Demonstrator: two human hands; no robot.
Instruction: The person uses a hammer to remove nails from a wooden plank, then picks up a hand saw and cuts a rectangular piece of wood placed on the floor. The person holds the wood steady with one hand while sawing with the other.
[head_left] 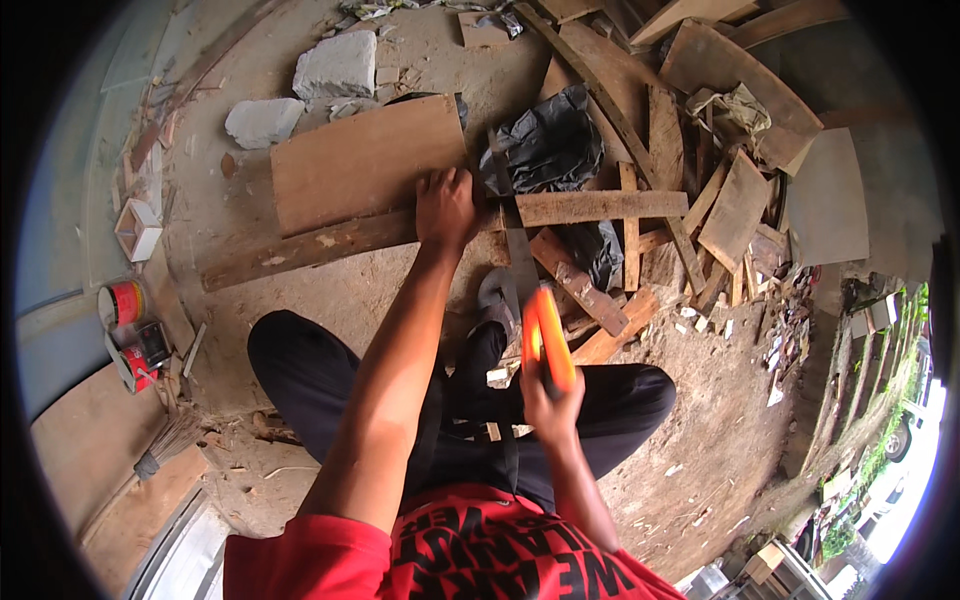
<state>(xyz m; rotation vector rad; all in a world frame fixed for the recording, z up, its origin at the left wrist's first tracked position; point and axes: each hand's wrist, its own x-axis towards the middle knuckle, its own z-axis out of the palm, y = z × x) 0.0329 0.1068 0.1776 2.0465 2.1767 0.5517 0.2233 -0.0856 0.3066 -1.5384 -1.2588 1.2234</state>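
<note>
We see one handsaw (556,340), its orange handle wrapped by the fingers of our right hand (550,402), its blade passing just right of our left hand (446,212). Those left fingers fold down over one long plank (310,250); whether they grip or merely press, we cannot tell. Beside it lie one brown sheet (365,165) and, beyond, two pale blocks (337,68).

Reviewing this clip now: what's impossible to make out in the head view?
All in the head view:
Left hand: fingertips curl under, hidden by the hand itself.
Saw: part of its handle is covered by the right hand; the teeth are too small to tell.
Black plastic: it hides whatever lies beneath.
Wheel: what it belongs to is lost in glare.
</note>
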